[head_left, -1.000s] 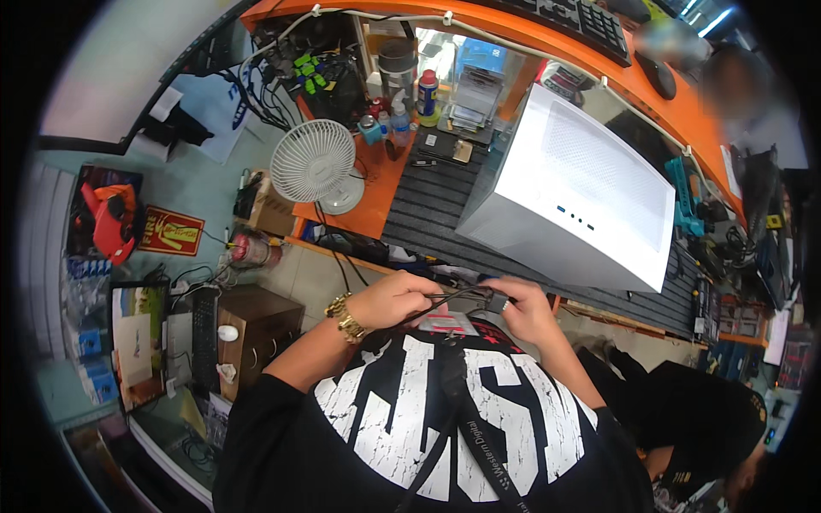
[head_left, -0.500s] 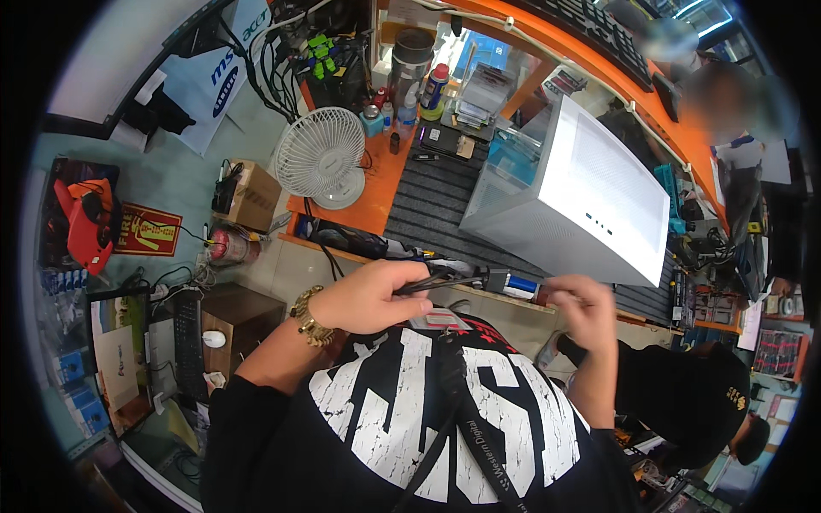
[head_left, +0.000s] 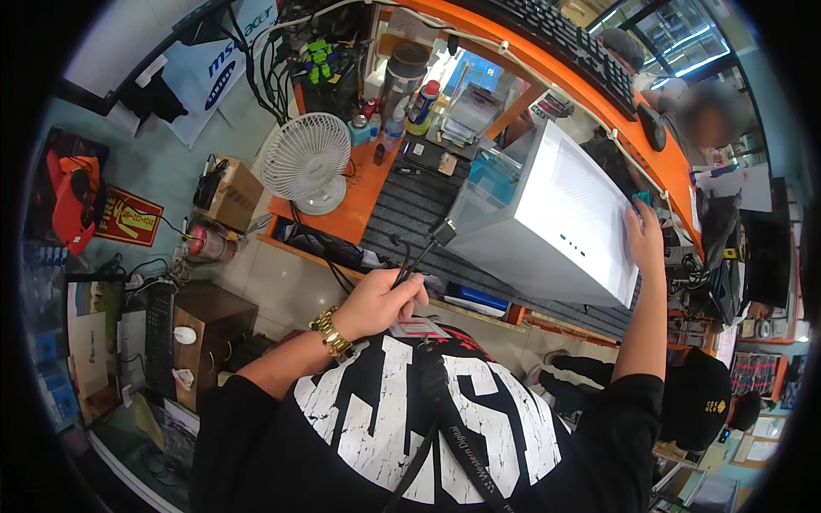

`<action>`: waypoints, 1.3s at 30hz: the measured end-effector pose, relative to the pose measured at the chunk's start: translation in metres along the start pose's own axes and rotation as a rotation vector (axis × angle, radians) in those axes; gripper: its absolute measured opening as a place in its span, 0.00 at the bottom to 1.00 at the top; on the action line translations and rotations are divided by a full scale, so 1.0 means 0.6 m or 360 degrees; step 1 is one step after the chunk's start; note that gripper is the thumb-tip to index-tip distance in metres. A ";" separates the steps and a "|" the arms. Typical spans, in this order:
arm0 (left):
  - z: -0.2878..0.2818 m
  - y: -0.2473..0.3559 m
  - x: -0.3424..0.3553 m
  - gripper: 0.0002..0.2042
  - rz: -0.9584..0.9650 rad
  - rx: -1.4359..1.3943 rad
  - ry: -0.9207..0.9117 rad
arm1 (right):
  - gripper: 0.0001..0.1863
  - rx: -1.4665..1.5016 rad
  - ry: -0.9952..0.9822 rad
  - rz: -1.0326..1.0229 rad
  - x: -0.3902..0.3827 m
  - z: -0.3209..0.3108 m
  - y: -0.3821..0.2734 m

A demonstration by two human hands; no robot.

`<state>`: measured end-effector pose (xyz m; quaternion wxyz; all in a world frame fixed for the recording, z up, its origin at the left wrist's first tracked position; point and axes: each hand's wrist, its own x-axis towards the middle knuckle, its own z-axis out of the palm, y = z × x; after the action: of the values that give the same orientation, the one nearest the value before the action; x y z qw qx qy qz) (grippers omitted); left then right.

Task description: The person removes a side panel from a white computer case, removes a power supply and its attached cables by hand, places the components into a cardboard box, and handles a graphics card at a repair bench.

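Note:
My left hand (head_left: 385, 301), with a gold watch at its wrist, is closed around black cables (head_left: 412, 262) near the front edge of the bench. One cable end carries a wide black plug (head_left: 443, 231), which points up beside the left corner of a white computer case (head_left: 547, 231). The case lies on a dark ribbed mat, with small ports visible on its face. Against the right edge of the case rests my right hand (head_left: 647, 238), its fingers stretched out along that side. What its fingertips touch at the back is partly hidden.
A white fan (head_left: 306, 162) stands on the orange bench to the left. Bottles and a spray can (head_left: 423, 107) are behind it. An open drawer (head_left: 479, 299) with a blue box runs below the front edge. A person in black (head_left: 693, 398) bends at the right.
My right hand has moved from beside the cables to the right edge of the case. My left hand now holds the cables with the plug raised toward the case. The view has shifted slightly.

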<state>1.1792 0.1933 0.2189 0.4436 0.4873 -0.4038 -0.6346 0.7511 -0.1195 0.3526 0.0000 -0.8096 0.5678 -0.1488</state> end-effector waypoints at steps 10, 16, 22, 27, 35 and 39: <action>0.035 -0.040 0.038 0.21 0.0025 0.0009 0.0274 | 0.24 0.0309 -0.0157 -0.0128 0.082 0.031 -0.025; 0.042 -0.056 0.049 0.21 0.0024 -0.0008 0.0377 | 0.29 0.0198 -0.0659 -0.0056 0.109 0.008 -0.030; 0.042 -0.063 0.054 0.21 0.0111 0.0023 0.0470 | 0.30 0.0399 -0.1259 0.0043 0.104 -0.018 -0.026; 0.019 -0.069 0.045 0.21 0.0081 -0.0006 0.0550 | 0.30 0.0820 -0.1130 0.0120 0.014 -0.036 -0.061; -0.049 -0.064 0.019 0.21 0.0094 -0.0102 0.0446 | 0.29 0.0621 -0.1010 0.0343 -0.140 -0.093 -0.148; -0.090 -0.054 0.001 0.22 0.0034 -0.0164 0.0356 | 0.29 0.0567 -0.0801 0.0582 -0.184 -0.114 -0.215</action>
<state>1.2266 0.1974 0.1776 0.5170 0.5273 -0.3238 -0.5915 0.8186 0.0394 0.4131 0.3076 -0.6933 0.6505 -0.0388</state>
